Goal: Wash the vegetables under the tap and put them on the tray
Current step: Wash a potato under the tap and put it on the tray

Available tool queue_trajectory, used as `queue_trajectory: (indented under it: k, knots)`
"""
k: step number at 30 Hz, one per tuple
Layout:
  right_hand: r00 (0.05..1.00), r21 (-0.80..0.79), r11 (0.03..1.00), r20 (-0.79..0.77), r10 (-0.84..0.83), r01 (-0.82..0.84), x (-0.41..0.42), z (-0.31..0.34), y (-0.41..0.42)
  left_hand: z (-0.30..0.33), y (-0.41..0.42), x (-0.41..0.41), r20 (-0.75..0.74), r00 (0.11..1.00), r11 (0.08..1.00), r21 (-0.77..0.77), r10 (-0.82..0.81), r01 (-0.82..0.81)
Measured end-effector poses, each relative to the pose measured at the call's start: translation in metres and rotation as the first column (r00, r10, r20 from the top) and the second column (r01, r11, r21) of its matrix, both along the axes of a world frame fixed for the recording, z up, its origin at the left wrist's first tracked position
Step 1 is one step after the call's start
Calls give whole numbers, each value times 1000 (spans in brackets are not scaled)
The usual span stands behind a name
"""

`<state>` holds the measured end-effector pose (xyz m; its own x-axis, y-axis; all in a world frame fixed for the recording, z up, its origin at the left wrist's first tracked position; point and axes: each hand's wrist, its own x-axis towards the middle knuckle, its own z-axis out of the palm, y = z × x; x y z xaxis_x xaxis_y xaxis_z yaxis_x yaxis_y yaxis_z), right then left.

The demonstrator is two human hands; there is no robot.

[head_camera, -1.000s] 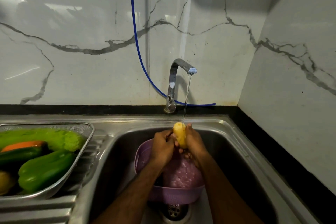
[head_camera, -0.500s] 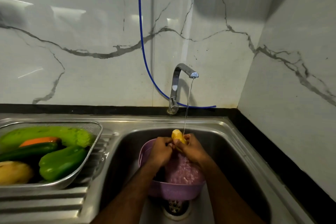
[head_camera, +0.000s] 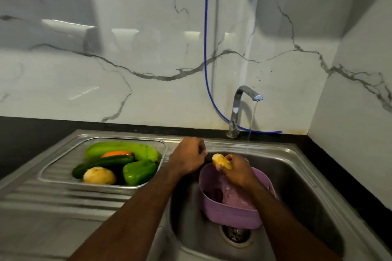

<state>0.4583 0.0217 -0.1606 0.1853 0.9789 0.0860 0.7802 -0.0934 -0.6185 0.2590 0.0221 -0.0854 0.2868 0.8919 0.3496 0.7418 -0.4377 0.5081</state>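
Right hand (head_camera: 237,170): fingers clamped around a yellow potato (head_camera: 221,161), held above the rim of the purple colander (head_camera: 233,216) that sits in the sink (head_camera: 297,176). The potato's free end projects leftward from the fingers, toward the tray.

Left hand (head_camera: 187,158): curled loosely into a fist over the sink's left edge, between the right-hand fingers and the tray. It holds nothing that can be seen.

Tap (head_camera: 246,99): running. The stream falls just to the right of the right-hand fingers and behind them; it does not strike the potato at this moment.

Tray (head_camera: 101,139): a steel tray on the draining surface, well to the left of both hands. It carries a long pale-green gourd (head_camera: 118,148), a carrot (head_camera: 116,153), a cucumber (head_camera: 101,163), a green pepper (head_camera: 139,171) and a second potato (head_camera: 99,175).

Colander contents: the interior shows only wet purple plastic; part of it is hidden behind the right forearm, so remaining vegetables cannot be ruled out.

Assessment: the task appears nearly complete. Five items lie on the tray. The held potato appears rinsed and remains to be placed there. The tap remains on.
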Motion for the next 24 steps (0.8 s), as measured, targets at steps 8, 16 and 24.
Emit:
queue_trajectory:
  k: [8,16,24]
  knots:
    - [995,96,991,58,85,-90,-47,27,-22,34,-21,-69,74,997,994,109,4,-12]
    - [976,285,940,-49,210,-188,-139,89,-26,50,-34,-169,101,984,980,119,147,-159]
    - [896,223,868,140,422,-444,-255,120,-18,31,-52,-276,20,911,909,59,411,-412]
